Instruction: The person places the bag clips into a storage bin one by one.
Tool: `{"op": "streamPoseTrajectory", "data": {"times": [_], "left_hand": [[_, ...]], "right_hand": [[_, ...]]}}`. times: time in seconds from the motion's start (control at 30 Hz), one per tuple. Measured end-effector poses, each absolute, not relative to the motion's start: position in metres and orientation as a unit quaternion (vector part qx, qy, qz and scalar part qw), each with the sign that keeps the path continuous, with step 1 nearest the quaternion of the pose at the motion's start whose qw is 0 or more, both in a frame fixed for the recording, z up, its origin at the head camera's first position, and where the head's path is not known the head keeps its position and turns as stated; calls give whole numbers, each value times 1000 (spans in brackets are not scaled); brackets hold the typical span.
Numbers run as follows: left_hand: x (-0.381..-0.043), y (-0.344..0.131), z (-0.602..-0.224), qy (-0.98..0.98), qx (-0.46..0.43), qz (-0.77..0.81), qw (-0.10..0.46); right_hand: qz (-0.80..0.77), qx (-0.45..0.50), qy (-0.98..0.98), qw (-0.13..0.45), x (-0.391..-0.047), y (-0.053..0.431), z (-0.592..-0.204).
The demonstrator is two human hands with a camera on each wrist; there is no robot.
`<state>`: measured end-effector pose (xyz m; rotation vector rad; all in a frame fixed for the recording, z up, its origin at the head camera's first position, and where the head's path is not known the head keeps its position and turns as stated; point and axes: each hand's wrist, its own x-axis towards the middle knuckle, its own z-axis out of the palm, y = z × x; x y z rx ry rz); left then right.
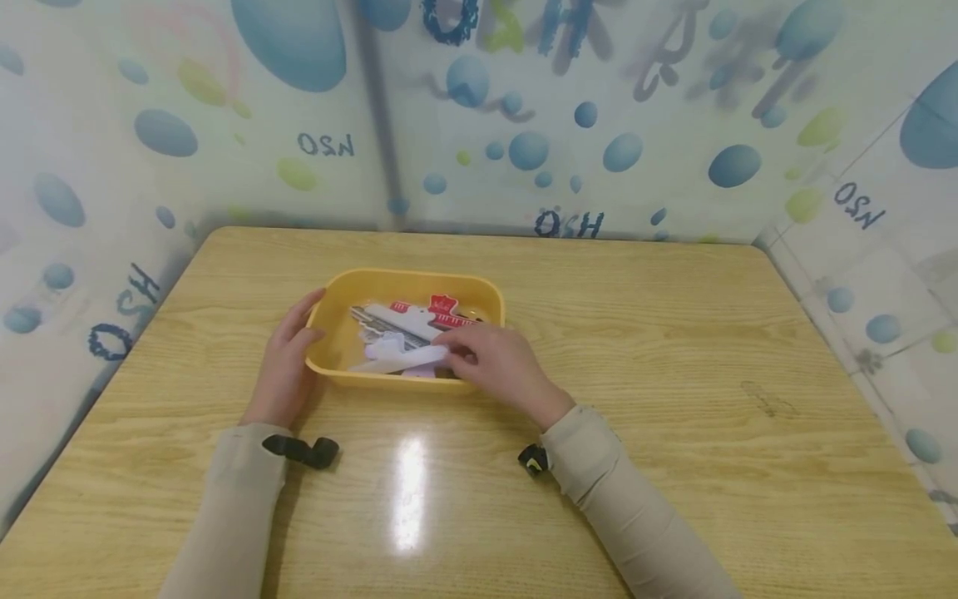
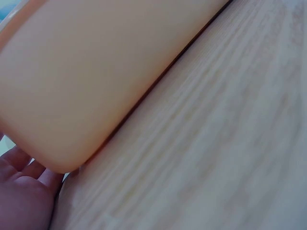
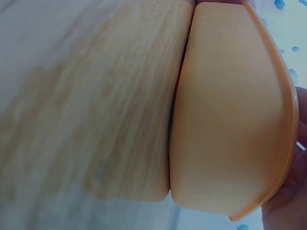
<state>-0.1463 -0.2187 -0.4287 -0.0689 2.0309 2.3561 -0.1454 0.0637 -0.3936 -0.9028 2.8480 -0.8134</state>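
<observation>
A yellow plastic basin (image 1: pixel 407 383) with rounded corners stands on the wooden table. My left hand (image 1: pixel 284 358) holds its left end, thumb at the rim and fingers along the outer wall. Over the basin's front right corner, my right hand (image 1: pixel 497 366) pinches the end of a flat white strip (image 1: pixel 407 359) between thumb and fingers. The strip lies over other contents. Behind it are silvery elongated pieces (image 1: pixel 385 323) and red-and-white cards (image 1: pixel 443 305). A pale purple piece (image 1: pixel 417 373) shows under the strip. In the right wrist view, the basin wall (image 3: pixel 230 110) hides the contents.
The wooden table (image 1: pixel 674 349) extends to the right and in front of the basin. Patterned walls (image 1: pixel 524 108) with blue and green bubbles enclose its back and sides. Dark wrist straps (image 1: pixel 303 450) sit on both sleeves.
</observation>
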Motion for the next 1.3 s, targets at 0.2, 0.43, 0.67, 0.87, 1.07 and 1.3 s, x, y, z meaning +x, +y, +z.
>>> {"op": "streamPoseTrajectory", "data": {"times": [0.2,0.43,0.67,0.87,1.07,1.3], "left_hand": [[-142,-216,-422,650,-18,759,16],[-142,-215,-420,651,-19,759,15],[-144,-218,-425,651,-19,759,15],[-146,-218,-427,649,-18,761,13],[-142,-215,-421,651,-18,759,18],[-142,-214,-420,650,-21,759,17]], "right_hand": [[-246,-296,923,23,-145,63,-393],[-237,-297,925,24,-146,63,-394],[-237,-299,924,24,-146,62,-394],[-236,-298,924,23,-146,63,-395],[-240,-301,923,20,-146,63,-396],[-243,-302,922,13,-146,64,-397]]}}
